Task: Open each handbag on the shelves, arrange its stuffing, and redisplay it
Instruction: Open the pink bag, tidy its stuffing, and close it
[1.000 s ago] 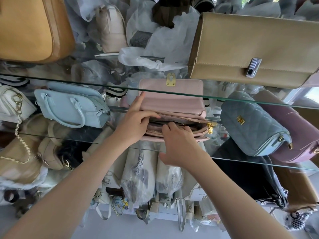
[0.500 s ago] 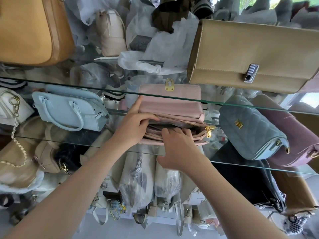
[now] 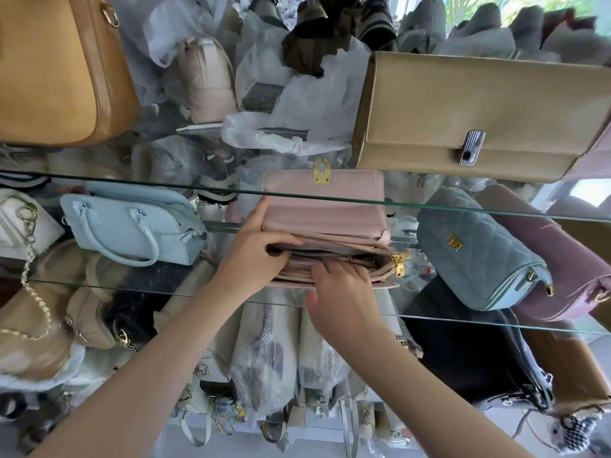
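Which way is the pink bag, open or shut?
Open. The pink bag has its flap flipped back, and the left hand holds its mouth apart while the right hand curls over its front edge.

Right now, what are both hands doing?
Left hand: holding the pink handbag's edge.
Right hand: fingers tucked inside it; grip cannot be told.

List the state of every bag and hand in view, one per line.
pink bag: flap up, top compartment open.
left hand: grips the pink bag's left end, thumb at the opening.
right hand: fingers curled over the pink bag's front rim.
light blue bag: closed.
quilted bag: closed, tilted.
tan clutch: flap shut.
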